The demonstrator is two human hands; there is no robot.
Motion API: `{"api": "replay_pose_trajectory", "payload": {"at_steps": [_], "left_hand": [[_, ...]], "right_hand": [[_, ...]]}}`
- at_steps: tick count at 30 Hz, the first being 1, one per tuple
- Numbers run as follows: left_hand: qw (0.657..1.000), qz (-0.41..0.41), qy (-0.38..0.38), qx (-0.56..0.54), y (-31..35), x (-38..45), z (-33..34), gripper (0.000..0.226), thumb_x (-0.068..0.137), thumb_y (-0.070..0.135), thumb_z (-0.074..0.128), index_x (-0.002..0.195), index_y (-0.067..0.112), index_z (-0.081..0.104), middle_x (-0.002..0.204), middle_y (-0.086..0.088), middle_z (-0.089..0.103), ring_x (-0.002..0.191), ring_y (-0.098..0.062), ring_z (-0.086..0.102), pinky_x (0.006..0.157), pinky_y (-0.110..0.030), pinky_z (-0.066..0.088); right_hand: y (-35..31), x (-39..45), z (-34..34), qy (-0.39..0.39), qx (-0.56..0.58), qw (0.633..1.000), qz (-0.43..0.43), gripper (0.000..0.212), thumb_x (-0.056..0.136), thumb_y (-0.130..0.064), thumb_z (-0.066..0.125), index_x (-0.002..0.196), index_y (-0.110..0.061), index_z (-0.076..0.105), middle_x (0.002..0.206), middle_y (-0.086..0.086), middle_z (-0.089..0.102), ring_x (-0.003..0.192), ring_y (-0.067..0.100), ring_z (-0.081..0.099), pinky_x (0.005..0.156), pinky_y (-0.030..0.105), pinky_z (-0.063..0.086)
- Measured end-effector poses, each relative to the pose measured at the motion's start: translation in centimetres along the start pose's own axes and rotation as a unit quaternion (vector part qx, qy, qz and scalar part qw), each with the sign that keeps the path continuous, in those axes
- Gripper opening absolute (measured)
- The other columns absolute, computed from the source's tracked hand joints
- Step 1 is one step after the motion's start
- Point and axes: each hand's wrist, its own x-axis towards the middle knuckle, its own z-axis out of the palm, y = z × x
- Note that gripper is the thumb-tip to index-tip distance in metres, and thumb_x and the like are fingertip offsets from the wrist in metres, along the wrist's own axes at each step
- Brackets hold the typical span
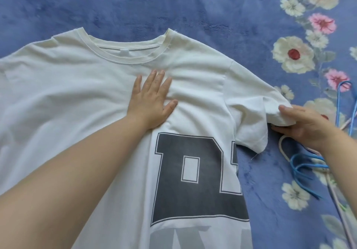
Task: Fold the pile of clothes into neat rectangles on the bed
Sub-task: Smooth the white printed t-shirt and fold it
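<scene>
Honestly, this looks like the sleeve fold on the tee [92,86], which is lying face up across the blue bed [135,5], collar at the far side and the big dark print [195,177] running toward the near edge.

The left hand [152,101] is lying flat on the chest just below the collar, fingers straight and spread, pinning the cloth rather than gripping anything. The right hand [307,127] is pinching the end of the right sleeve [249,113] between thumb and curled fingers, and the sleeve is bunching up there.

What I'd be worrying about:

- There are already ripples fanning out to the right of the left hand. If the sleeve is getting pulled across while those are sitting there, they're getting pressed into the fold, and the rectangle is coming out lumpy.
- The left hand is only pressing, so a hard tug could be dragging the whole tee sideways on that fuzzy cover.
- Hangers [303,163] are lying just beside the right hand, partly under the wrist. The cuff or hem could be snagging on a hook.
- The left side of the tee is running out of view, so I can't tell if it's flat.
</scene>
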Motion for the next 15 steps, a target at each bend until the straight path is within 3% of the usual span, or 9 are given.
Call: {"api": "replay_pose_trajectory", "payload": {"at_steps": [2, 4, 5, 8, 11, 13, 15], "left_hand": [[1.000, -0.004, 0.002, 0.000, 0.0, 0.0, 0.1, 0.065, 0.096, 0.050, 0.024, 0.150, 0.021, 0.000, 0.157, -0.001, -0.008, 0.143, -0.015, -0.012, 0.113, -0.039, -0.012], [1.000, -0.005, 0.003, 0.001, 0.1, 0.0, 0.0, 0.065, 0.096, 0.050, 0.024, 0.150, 0.021, 0.000, 0.157, 0.000, -0.008, 0.144, -0.015, -0.012, 0.113, -0.038, -0.012], [1.000, -0.006, 0.003, 0.001, 0.0, 0.1, 0.0, 0.065, 0.096, 0.049, 0.024, 0.150, 0.021, 0.001, 0.157, 0.000, -0.008, 0.144, -0.015, -0.012, 0.113, -0.038, -0.012], [1.000, -0.012, 0.000, -0.007, -0.1, 0.0, -0.1, 0.065, 0.096, 0.049, 0.025, 0.150, 0.021, 0.002, 0.157, 0.000, -0.008, 0.144, -0.015, -0.011, 0.113, -0.038, -0.012], [1.000, -0.015, -0.011, -0.006, 0.1, 0.2, -0.3, 0.065, 0.096, 0.049, 0.025, 0.150, 0.021, 0.002, 0.157, 0.000, -0.008, 0.144, -0.015, -0.012, 0.113, -0.040, -0.011], [1.000, -0.015, -0.016, -0.004, 0.2, 0.1, -0.2, 0.065, 0.096, 0.048, 0.025, 0.150, 0.021, 0.001, 0.157, 0.000, -0.009, 0.143, -0.015, -0.012, 0.113, -0.040, -0.011], [1.000, -0.012, -0.018, -0.001, 0.2, 0.2, -0.1, 0.065, 0.096, 0.048, 0.025, 0.150, 0.021, 0.001, 0.157, 0.000, -0.010, 0.143, -0.015, -0.013, 0.113, -0.040, -0.011]], "right_hand": [[0.4, -0.3, -0.4, -0.039, 0.018, 0.999, -0.004, 0.076, 0.012, -0.041, 0.093, 0.080, -0.012, 0.075, 0.081, -0.002, 0.073, 0.074, 0.008, 0.068, 0.062, 0.019, 0.055], [-0.3, -0.8, -0.3, -0.055, 0.060, 0.996, -0.047, 0.035, 0.042, -0.024, 0.088, 0.074, -0.015, 0.077, 0.078, -0.002, 0.072, 0.070, 0.008, 0.068, 0.060, 0.018, 0.054], [-0.9, -0.9, 0.0, -0.046, 0.103, 0.990, -0.080, 0.015, 0.060, -0.016, 0.074, 0.075, -0.017, 0.077, 0.078, -0.002, 0.072, 0.071, 0.008, 0.068, 0.062, 0.020, 0.055], [-1.2, -0.6, 0.6, 0.073, 0.182, 0.974, -0.117, 0.028, 0.090, -0.010, 0.045, 0.083, -0.015, 0.071, 0.078, -0.006, 0.072, 0.073, 0.007, 0.068, 0.065, 0.026, 0.057], [0.5, 0.0, 1.7, 0.210, 0.106, 0.968, -0.088, 0.014, 0.098, -0.019, 0.043, 0.093, -0.019, 0.056, 0.080, -0.004, 0.067, 0.058, 0.004, 0.066, 0.057, 0.028, 0.053], [1.7, -0.2, 2.8, 0.180, 0.113, 0.975, -0.059, 0.016, 0.095, -0.023, 0.050, 0.107, -0.015, 0.056, 0.085, -0.002, 0.065, 0.058, 0.004, 0.066, 0.050, 0.022, 0.052], [2.8, -0.5, 3.4, 0.140, 0.136, 0.979, -0.056, 0.031, 0.090, -0.012, 0.057, 0.121, -0.012, 0.054, 0.092, -0.002, 0.068, 0.066, 0.007, 0.068, 0.051, 0.023, 0.054]]}}
